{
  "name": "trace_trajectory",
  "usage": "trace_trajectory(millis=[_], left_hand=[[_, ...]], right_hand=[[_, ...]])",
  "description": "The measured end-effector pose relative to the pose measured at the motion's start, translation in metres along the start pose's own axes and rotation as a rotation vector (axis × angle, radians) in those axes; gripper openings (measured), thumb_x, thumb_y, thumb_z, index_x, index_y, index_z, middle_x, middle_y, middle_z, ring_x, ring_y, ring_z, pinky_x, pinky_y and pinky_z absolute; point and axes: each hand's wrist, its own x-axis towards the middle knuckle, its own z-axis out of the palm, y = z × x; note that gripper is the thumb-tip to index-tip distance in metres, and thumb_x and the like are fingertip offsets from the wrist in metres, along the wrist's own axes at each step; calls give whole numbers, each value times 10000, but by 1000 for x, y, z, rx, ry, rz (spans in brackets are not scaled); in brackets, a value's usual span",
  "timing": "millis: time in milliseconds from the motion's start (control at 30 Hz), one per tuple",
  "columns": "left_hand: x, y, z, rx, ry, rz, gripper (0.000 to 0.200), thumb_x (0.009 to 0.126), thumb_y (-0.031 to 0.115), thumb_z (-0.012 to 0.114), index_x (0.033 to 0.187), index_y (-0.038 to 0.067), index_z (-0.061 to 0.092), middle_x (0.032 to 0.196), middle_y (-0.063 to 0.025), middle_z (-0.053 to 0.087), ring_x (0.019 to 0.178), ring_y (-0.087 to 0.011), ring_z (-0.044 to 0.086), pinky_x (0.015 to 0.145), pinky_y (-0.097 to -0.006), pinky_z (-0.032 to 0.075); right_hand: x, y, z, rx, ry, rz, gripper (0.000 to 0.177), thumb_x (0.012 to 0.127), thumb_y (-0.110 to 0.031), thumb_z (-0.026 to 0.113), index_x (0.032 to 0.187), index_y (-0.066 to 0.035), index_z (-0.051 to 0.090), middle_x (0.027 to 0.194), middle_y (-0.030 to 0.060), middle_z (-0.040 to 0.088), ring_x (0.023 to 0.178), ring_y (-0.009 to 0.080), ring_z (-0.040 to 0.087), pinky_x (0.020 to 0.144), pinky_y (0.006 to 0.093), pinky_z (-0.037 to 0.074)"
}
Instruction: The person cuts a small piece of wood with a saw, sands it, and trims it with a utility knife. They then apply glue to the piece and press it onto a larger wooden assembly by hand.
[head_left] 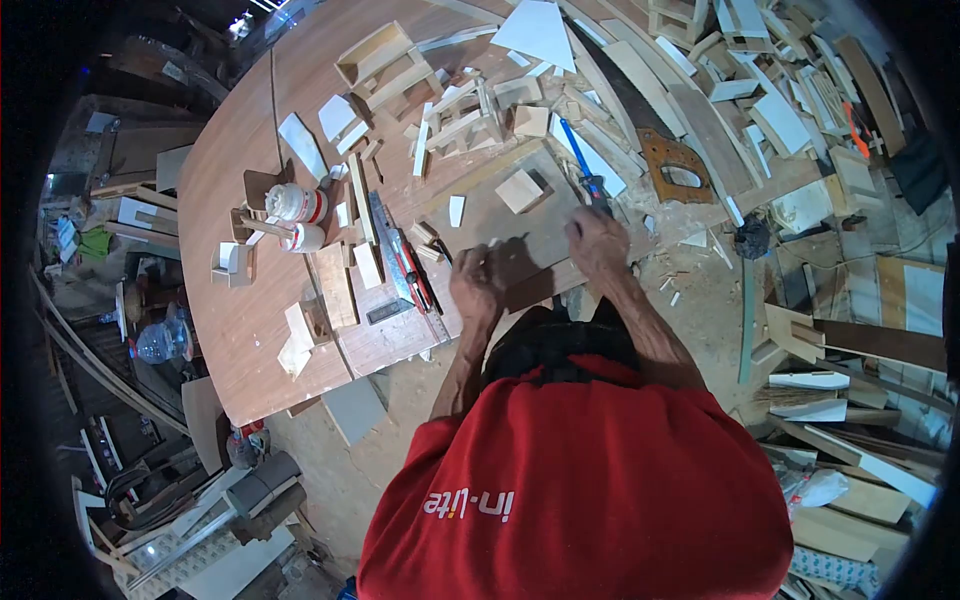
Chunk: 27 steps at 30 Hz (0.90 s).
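Note:
My left hand (476,284) is at the near edge of a grey-brown board (480,215), its fingers curled; what they hold, if anything, cannot be made out. My right hand (599,240) is at the board's right corner with fingers bent down, right by the dark end of a long blue tool (592,178). Whether it grips that tool is hidden. On the board lie a small pale wood block (520,190) and a white chip (457,211). A red-and-black tool (412,272) and a metal square (388,312) lie left of my left hand.
A handsaw (676,168) lies at the right of the worktable (230,340). White glue jars (300,204) stand on the left. A wooden box frame (385,62) and several offcuts lie at the back. Scrap wood (785,115) piles up on the right.

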Motion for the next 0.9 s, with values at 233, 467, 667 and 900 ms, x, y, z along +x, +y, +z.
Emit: trace_trajectory(millis=[233, 467, 667, 900], left_hand=[[-14, -33, -47, 118, 138, -132, 105, 853, 95, 622, 900, 3, 645, 747, -142, 589, 650, -246, 558, 596, -341, 443], [-45, -62, -82, 32, 281, -435, 219, 879, 164, 599, 879, -55, 621, 788, -177, 594, 723, -308, 562, 673, -388, 434], [-56, -64, -98, -38, 414, -506, 288, 903, 186, 597, 1031, -71, 626, 864, -166, 654, 839, -210, 597, 773, -324, 472], [-58, -46, -110, 134, 485, -71, 199, 819, -75, 577, 993, 13, 614, 876, -120, 610, 758, -216, 595, 681, -309, 482]], right_hand=[[-11, -60, 17, -277, -391, -302, 224, 866, -214, 535, 783, -7, 556, 712, 198, 601, 666, 386, 610, 622, 465, 482], [-26, -91, 101, -159, -482, -500, 194, 824, -183, 547, 840, 11, 555, 700, 219, 603, 678, 404, 614, 624, 496, 482], [-45, -125, 177, -405, -393, -653, 311, 783, -118, 534, 1053, 35, 510, 829, 187, 602, 696, 309, 627, 592, 409, 487], [-48, -101, 230, -511, -429, -583, 600, 653, -150, 672, 1147, 52, 398, 859, 213, 605, 791, 315, 625, 651, 405, 486]])
